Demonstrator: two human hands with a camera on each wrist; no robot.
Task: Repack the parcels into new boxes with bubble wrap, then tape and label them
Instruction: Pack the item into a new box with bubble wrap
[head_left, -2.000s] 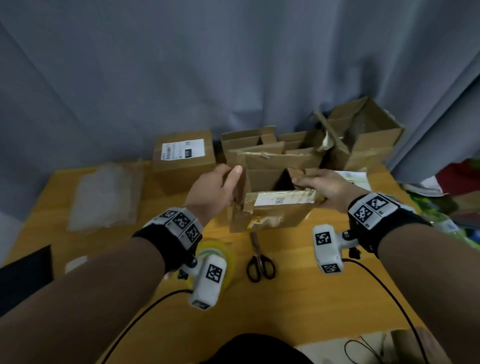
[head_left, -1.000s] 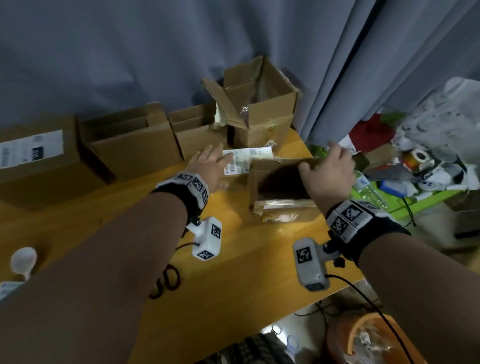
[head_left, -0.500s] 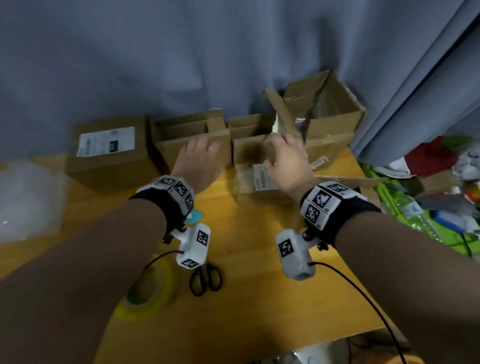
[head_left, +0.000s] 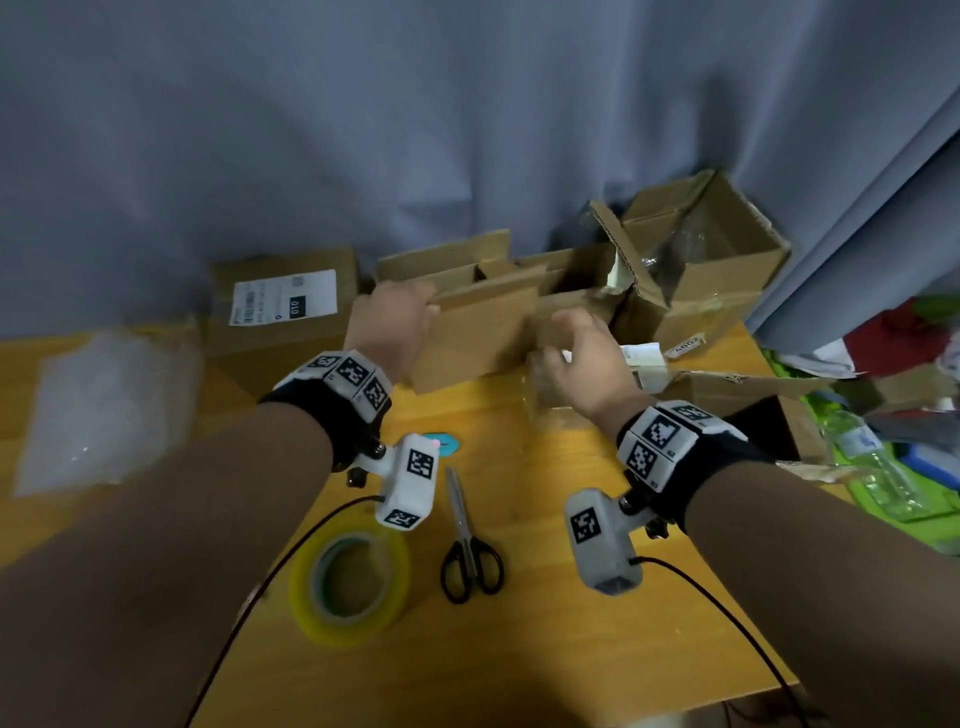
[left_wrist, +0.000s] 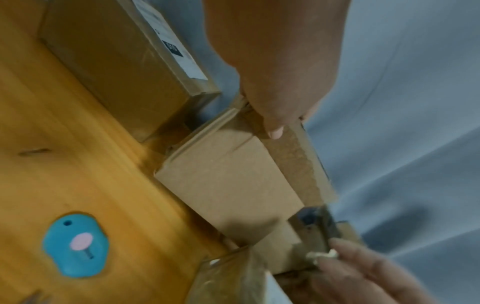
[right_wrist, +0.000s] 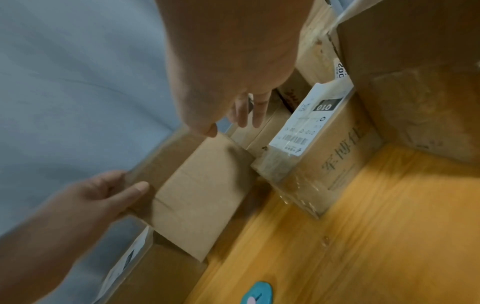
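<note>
A plain brown cardboard box (head_left: 478, 338) (left_wrist: 228, 185) (right_wrist: 197, 195) stands with its flaps up at the back of the wooden table (head_left: 545, 649). My left hand (head_left: 423, 306) (left_wrist: 280, 115) pinches its left flap, thumb in front and fingers behind. My right hand (head_left: 561, 327) (right_wrist: 233, 115) reaches to the box's right end with its fingers straight, holding nothing. Just under that hand sits a tape-wrapped parcel (head_left: 545, 402) (right_wrist: 311, 156) with a white "010" label.
A sealed labelled box (head_left: 283, 306) stands back left and an open box (head_left: 701, 270) back right. A torn brown box (head_left: 753, 405) lies at the right table edge. Bubble wrap (head_left: 98, 410), a yellow tape roll (head_left: 348, 587), scissors (head_left: 470, 545) and a blue tag (head_left: 441, 441) lie nearer me.
The torn old box I held two seconds ago now lies at the right edge. Both hands came back to the row of boxes, and my left hand has taken hold of the plain box's flap.
</note>
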